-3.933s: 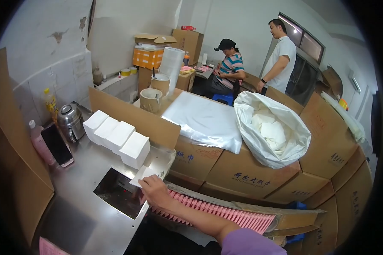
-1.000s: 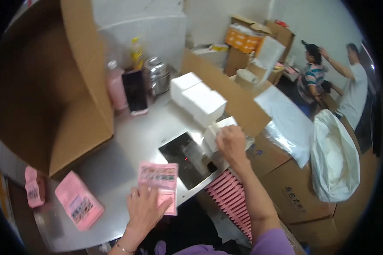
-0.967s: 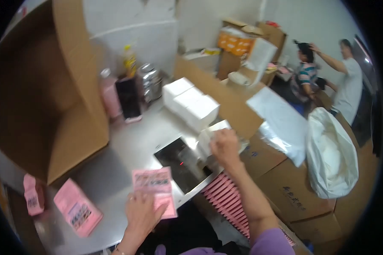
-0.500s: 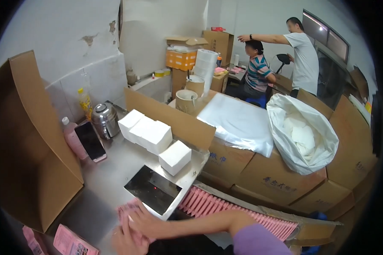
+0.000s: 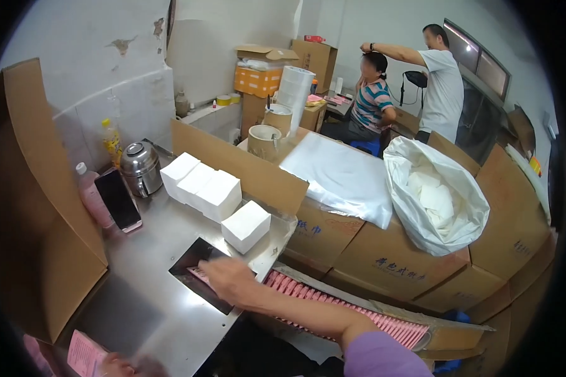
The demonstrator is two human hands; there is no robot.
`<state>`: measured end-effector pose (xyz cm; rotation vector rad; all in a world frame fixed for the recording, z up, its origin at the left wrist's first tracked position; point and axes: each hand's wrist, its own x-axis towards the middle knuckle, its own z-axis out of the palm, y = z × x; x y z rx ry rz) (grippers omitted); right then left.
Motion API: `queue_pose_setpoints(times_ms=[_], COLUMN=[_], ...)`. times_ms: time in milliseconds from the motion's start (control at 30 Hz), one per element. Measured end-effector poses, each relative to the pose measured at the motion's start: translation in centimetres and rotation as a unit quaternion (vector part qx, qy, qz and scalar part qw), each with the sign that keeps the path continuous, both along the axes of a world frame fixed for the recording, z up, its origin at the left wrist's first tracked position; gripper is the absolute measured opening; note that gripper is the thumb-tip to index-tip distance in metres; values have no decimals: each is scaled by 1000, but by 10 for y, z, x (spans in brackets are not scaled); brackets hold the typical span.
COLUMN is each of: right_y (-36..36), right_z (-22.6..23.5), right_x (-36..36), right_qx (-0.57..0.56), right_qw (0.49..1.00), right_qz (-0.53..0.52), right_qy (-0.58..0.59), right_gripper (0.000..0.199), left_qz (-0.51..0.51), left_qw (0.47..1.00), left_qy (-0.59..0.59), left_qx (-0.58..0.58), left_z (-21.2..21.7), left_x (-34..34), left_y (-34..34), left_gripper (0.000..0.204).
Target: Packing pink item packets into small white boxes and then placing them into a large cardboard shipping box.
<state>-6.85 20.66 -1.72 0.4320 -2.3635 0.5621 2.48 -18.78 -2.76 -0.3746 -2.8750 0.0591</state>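
On the steel tabletop (image 5: 151,276), my right hand (image 5: 233,281) is over a dark rectangular opening (image 5: 185,252). Its fingers are closed on a thin pink printed packet (image 5: 201,275), which sits partly inside the opening's outline. My left hand (image 5: 129,366) is at the lower left, beside a stack of pink printed packets (image 5: 83,355). Motion blurs its fingers, so whether they grip one cannot be told. White blocks of folded paper (image 5: 217,193) stand in a row behind the opening, with one white block (image 5: 246,227) apart from them.
A tall cardboard box (image 5: 63,220) bounds the left side. Behind are a phone (image 5: 119,200), a pink bottle (image 5: 93,196) and a steel pot (image 5: 141,168). A long carton of pink packets (image 5: 352,311) lies at right, near a white sack (image 5: 437,195). Two people are in the background.
My right hand has moved forward to the opening with a pink packet. My left hand has separated from it and shifted left to the pink stack. The view has turned slightly.
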Motion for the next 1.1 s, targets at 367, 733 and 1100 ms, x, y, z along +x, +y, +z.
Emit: queue_pose_setpoints(times_ms=[367,733,1100], right_y=[77,84,-90], right_z=[5,9,-11], right_x=[-35,-22,21], right_qx=[143,29,232], right_qw=[955,986,961], right_qz=[-257,-142,97], right_qy=[49,87,-116], right_gripper=[18,43,35], left_qz=[96,-267,-53], left_qw=[988,903,980], left_qy=[115,-38,-34], left_qx=[27,334,190], left_z=[13,4,-4], left_x=[6,-28,-27], left_y=[-88,164,166], left_gripper=[29,19,93])
